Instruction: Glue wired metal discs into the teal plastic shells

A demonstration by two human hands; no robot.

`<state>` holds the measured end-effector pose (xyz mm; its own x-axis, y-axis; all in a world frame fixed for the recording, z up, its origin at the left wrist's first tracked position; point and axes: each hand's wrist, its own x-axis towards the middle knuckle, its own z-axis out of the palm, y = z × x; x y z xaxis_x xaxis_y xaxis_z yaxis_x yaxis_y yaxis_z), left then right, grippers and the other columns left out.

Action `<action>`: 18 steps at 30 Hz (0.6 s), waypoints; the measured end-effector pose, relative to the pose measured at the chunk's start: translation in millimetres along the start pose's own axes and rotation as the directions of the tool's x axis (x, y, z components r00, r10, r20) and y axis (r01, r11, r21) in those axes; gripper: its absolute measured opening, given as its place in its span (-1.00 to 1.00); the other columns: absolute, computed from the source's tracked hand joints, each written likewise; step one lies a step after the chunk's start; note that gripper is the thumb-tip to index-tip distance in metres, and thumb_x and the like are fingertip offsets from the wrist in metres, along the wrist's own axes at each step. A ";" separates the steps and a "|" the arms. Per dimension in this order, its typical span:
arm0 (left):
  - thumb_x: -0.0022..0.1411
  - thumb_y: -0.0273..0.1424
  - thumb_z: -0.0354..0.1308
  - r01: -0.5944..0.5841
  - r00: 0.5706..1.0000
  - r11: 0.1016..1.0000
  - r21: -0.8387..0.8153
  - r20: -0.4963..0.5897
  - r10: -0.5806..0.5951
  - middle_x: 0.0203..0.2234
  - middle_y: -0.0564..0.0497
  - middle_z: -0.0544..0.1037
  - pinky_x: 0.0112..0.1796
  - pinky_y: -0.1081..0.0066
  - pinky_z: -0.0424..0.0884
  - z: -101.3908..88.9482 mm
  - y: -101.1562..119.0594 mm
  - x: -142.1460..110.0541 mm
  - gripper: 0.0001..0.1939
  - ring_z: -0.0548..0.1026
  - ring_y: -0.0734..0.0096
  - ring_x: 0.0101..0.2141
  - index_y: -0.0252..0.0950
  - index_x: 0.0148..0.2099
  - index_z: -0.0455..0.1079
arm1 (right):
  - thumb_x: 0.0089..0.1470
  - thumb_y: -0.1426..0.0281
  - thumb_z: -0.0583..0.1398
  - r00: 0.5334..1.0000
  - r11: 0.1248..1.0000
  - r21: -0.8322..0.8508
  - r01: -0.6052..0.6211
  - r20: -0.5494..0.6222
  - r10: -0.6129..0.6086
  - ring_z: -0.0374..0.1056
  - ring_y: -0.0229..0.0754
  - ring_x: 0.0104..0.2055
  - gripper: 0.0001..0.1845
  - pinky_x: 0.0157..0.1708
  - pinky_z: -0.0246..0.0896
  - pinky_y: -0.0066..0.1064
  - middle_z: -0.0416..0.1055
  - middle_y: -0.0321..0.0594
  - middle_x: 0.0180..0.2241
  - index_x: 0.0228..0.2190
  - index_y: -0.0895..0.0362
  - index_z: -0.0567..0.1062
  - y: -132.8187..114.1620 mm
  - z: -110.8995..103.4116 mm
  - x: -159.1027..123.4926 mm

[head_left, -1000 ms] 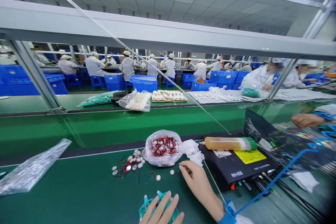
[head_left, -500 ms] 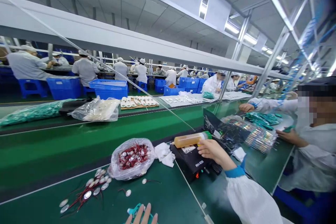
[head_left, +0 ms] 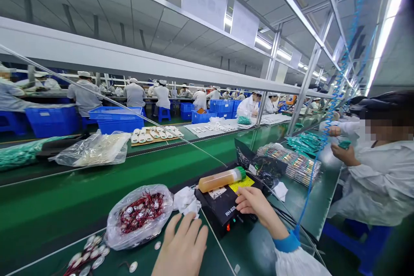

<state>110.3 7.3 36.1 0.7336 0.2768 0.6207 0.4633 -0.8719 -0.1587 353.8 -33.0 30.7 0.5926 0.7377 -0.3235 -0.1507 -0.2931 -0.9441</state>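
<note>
My left hand [head_left: 181, 246] hangs low in the view with its fingers apart, holding nothing I can see, just right of a clear plastic bag [head_left: 139, 217] full of metal discs with red and black wires. My right hand [head_left: 257, 209] rests on the black RH-928 soldering station [head_left: 220, 213], close to its yellow label [head_left: 242, 183]. On top lies an amber-filled syringe with a green cap [head_left: 220, 180]. A crumpled white cloth [head_left: 186, 201] sits between the bag and the station. Loose wired discs [head_left: 87, 258] lie at the lower left.
A co-worker [head_left: 371, 172] sits at the right, holding a small teal part. A bundle of striped packets [head_left: 291, 164] and a black bag [head_left: 258, 164] lie beyond the station. A blue coiled cord [head_left: 323, 168] hangs nearby. Green conveyor belts and blue crates stretch back.
The view has swung further right. My left hand has risen into view, and the teal object below it no longer shows. My right hand now rests nearer the station's middle.
</note>
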 end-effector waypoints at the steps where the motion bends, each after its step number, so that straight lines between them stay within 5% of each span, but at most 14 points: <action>1: 0.11 -0.47 0.20 -0.023 0.995 1.000 -0.006 0.100 0.023 -0.35 0.04 0.60 -0.05 0.21 0.20 2.7 4.8 20.9 -0.90 0.49 0.19 -0.17 -0.21 -0.28 0.45 | 0.21 0.36 0.07 1.000 0.999 0.031 0.013 0.002 -0.013 0.35 -0.36 -0.65 -0.75 -0.65 0.25 -0.58 0.37 -0.34 -0.62 -0.43 0.23 0.40 1.6 0.0 -0.1; 3: 0.13 -0.54 0.19 -0.010 0.978 1.000 0.007 0.209 0.008 -0.41 0.01 0.58 -0.10 0.22 0.28 12.8 17.9 61.6 -0.93 0.49 0.22 -0.24 -0.28 -0.34 0.45 | 0.17 0.35 0.10 0.999 0.995 0.091 0.031 0.007 -0.032 0.35 -0.35 -0.68 -0.77 -0.68 0.23 -0.60 0.38 -0.31 -0.64 -0.46 0.22 0.41 4.7 -0.8 0.6; 9: 0.29 -0.41 0.12 0.219 0.944 0.970 0.103 0.229 -0.237 -0.16 -0.04 0.50 -0.11 0.14 0.39 69.0 49.6 143.7 -0.83 0.47 0.25 -0.13 -0.35 -0.10 0.39 | -0.08 0.23 0.29 0.993 0.965 0.247 0.087 0.057 -0.104 0.39 -0.30 -0.64 -0.73 -0.65 0.28 -0.58 0.43 -0.25 -0.62 -0.46 0.20 0.47 12.3 -11.0 4.4; 13: 0.28 -0.36 0.14 0.350 0.895 0.932 0.095 0.259 -0.362 -0.08 -0.06 0.47 -0.09 0.09 0.41 97.9 48.9 160.9 -0.75 0.47 0.23 -0.11 -0.33 -0.02 0.36 | -0.18 0.20 0.35 0.990 0.947 0.312 0.077 0.089 -0.110 0.42 -0.27 -0.59 -0.67 -0.61 0.32 -0.55 0.47 -0.20 -0.56 -0.44 0.20 0.50 17.7 -18.3 6.2; 18: 0.29 -0.36 0.13 0.415 0.839 0.904 0.107 0.340 -0.425 -0.15 -0.04 0.51 -0.13 0.13 0.43 104.8 46.4 160.1 -0.80 0.50 0.27 -0.16 -0.33 -0.08 0.39 | -0.18 0.18 0.36 0.984 0.915 0.401 0.052 0.136 -0.115 0.50 -0.15 -0.44 -0.62 -0.46 0.42 -0.44 0.53 -0.09 -0.45 -0.37 0.21 0.52 22.4 -18.2 10.2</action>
<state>301.4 53.5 47.6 0.5875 0.7403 0.3267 0.7760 -0.6300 0.0320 370.8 -43.1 7.4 0.4929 0.8423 -0.2182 -0.4247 0.0140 -0.9052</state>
